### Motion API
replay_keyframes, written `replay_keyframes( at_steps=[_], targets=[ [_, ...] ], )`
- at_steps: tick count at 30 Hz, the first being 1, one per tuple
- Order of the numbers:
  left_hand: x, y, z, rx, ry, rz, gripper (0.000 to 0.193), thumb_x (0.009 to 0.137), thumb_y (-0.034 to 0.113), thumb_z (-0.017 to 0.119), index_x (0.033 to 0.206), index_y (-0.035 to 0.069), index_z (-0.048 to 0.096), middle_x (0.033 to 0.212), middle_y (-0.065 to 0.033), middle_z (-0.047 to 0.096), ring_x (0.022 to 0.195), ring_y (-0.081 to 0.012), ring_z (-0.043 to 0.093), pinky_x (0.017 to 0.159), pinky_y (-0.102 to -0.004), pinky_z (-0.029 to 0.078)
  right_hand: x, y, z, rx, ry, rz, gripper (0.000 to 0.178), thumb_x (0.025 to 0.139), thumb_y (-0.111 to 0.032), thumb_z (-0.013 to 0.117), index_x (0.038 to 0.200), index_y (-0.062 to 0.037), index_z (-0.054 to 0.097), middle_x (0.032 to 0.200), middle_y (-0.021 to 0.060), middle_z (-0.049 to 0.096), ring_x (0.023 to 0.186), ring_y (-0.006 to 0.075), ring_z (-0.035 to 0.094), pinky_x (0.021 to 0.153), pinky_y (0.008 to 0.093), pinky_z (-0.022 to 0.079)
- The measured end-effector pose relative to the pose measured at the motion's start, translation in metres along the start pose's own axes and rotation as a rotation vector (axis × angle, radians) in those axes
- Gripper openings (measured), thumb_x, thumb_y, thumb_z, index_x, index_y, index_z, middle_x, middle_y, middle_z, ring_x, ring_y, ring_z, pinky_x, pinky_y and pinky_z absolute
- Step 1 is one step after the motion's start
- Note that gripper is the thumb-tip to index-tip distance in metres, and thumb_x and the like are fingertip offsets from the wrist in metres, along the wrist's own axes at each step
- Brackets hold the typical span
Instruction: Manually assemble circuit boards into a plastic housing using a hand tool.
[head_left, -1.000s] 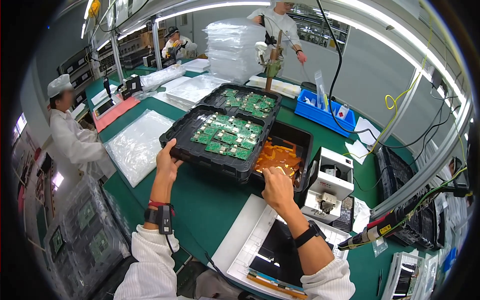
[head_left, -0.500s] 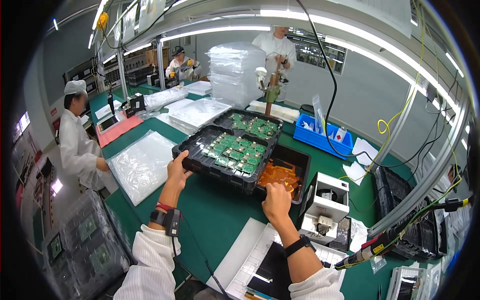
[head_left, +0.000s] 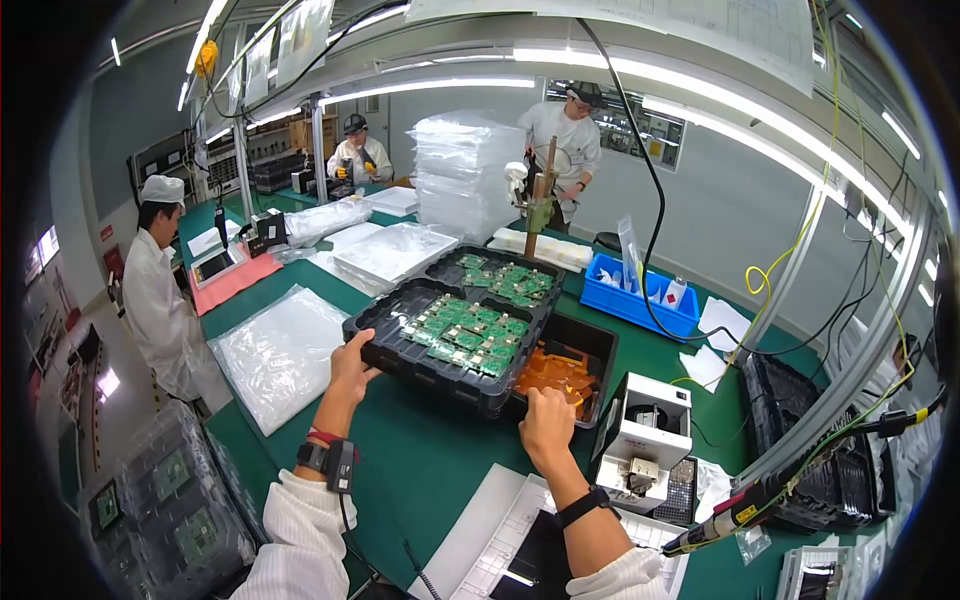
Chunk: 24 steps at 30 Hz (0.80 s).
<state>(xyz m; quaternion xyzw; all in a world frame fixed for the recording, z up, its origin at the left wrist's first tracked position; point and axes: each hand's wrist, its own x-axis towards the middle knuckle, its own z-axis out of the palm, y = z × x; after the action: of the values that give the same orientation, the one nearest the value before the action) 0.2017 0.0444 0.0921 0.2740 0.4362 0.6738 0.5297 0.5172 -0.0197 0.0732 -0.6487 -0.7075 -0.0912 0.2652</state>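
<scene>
My left hand (head_left: 350,366) is closed round the near left corner of a black plastic tray (head_left: 440,385), fingers partly hidden beneath it. Green circuit boards (head_left: 466,334) lie in rows in the tray's two sections. The tray sits tilted, its right side overlapping a black bin (head_left: 597,400) that holds orange film-like pieces (head_left: 556,376). My right hand (head_left: 546,418) is closed at the near edge of this bin, beside the tray's right corner. Whatever its fingers grip is hidden from view.
A bagged white panel (head_left: 280,355) lies left of the tray. On the right stand a blue bin (head_left: 640,308) and a white machine (head_left: 645,430). A white frame-like part (head_left: 500,540) lies in front of me. Co-workers (head_left: 160,290) stand or sit around the green bench.
The view has tilted slightly, so most near things sit a little lower. Both hands keep about the same places on or beside the tray. A co-worker at the back now leans with head lowered.
</scene>
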Motion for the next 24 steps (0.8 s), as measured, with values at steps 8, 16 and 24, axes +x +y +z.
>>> replay_keyframes(
  at_steps=[8,16,24],
  targets=[
    [-0.016,0.014,-0.035,-0.001,0.055,0.024,0.047,0.084,0.031,0.07,0.118,0.001,0.057,0.109,-0.0104,0.064,0.097,-0.025,0.063,0.082,-0.0397,0.052,-0.007,-0.001,0.002,0.082,0.072,-0.06,0.022,0.066,0.0,0.068,0.088,-0.0027,0.065,0.089,0.015,0.064,0.092,0.0331,0.06,0.084,0.043,0.044],
    [-0.009,0.006,-0.034,-0.018,-0.037,-0.017,0.056,0.086,0.035,0.07,0.125,0.0,0.053,0.121,-0.0132,0.06,0.11,-0.027,0.057,0.096,-0.0447,0.044,-0.036,-0.031,-0.043,0.096,0.076,-0.107,0.052,0.068,0.002,0.067,0.118,-0.0016,0.052,0.111,0.0157,0.053,0.11,0.0329,0.05,0.093,0.0426,0.037],
    [0.006,-0.006,-0.019,-0.032,-0.018,0.007,0.056,0.08,0.031,0.076,0.117,-0.004,0.051,0.105,-0.0131,0.063,0.094,-0.0271,0.063,0.089,-0.0515,0.049,-0.108,-0.071,-0.135,0.285,0.016,-0.195,0.052,0.074,-0.005,0.07,0.122,-0.0007,0.05,0.118,0.0177,0.05,0.114,0.0343,0.047,0.097,0.0439,0.032]
  ],
)
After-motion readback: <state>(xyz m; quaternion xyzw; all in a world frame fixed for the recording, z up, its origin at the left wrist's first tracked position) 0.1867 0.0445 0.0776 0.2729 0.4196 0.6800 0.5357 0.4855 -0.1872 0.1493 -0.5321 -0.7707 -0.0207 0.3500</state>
